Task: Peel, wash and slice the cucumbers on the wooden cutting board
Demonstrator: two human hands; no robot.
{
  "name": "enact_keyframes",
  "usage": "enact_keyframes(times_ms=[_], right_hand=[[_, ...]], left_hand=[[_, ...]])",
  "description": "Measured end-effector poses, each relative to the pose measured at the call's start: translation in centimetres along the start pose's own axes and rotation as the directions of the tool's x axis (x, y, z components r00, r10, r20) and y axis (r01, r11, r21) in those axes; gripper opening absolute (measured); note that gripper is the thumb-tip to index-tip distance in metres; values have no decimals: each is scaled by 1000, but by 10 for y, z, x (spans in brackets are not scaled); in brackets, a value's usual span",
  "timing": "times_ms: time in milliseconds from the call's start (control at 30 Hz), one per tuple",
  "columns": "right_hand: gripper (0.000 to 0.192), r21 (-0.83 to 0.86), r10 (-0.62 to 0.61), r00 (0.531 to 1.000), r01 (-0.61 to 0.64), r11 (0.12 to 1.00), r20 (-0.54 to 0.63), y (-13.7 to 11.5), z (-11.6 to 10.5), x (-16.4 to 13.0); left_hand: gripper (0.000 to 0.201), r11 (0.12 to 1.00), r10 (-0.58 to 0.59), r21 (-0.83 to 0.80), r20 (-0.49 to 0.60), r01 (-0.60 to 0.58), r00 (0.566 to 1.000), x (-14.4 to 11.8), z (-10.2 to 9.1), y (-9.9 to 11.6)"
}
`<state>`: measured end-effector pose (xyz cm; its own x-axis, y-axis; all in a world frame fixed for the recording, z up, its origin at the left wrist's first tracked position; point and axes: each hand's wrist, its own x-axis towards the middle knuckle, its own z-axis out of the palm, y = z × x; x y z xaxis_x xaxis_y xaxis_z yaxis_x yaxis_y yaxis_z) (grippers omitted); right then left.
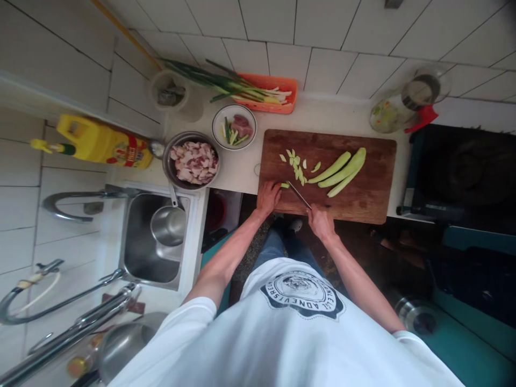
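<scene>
In the head view, my right hand (pixel 321 220) is closed round the handle of a kitchen knife (pixel 299 194), its blade pointing up and left over the wooden cutting board (pixel 371 207). My left hand (pixel 269 198) rests at the board's front left edge, fingers closed on a short piece of pale green vegetable (pixel 285 185) beside the knife tip. Farther back lie several cut slices (pixel 297 165) of the same vegetable. To their right are long peeled pale green strips (pixel 342 173), set slantwise on the board.
Left of the board stand a metal pot of raw meat chunks (pixel 195 162) and a plate (pixel 216 141) with meat and scallion. An orange basket (pixel 292 105) holds long scallions. A sink (pixel 131 252) with a saucepan (pixel 168 226) is at left, a dark stove (pixel 463 177) at right.
</scene>
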<state>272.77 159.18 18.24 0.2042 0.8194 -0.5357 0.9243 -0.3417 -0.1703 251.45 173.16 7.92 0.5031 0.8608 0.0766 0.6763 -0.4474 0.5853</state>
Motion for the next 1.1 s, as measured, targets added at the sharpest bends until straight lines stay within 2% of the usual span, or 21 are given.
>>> enact_keyframes(times_ms=[200,500,800,967,1100], right_hand=[[41,-77,-79,997,79,994,-4,-14,-18,15],[42,-125,-44,999,47,991,24,-13,-23,12],[43,-46,-56,997,59,997,48,-25,-7,33],[43,-42,-91,996,90,995,-22,-25,-8,26],[42,-87,-88,996,87,992,-7,-27,-13,20]], left_hand=[[34,999,-30,-13,15,30,999,0,5,-4],[40,1000,24,1,65,-24,998,4,5,-12],[35,998,59,-31,-32,-60,998,-1,9,-16],[33,998,18,-53,-70,-22,997,-7,10,-18],[33,998,28,-54,-66,-31,997,-6,13,-20]])
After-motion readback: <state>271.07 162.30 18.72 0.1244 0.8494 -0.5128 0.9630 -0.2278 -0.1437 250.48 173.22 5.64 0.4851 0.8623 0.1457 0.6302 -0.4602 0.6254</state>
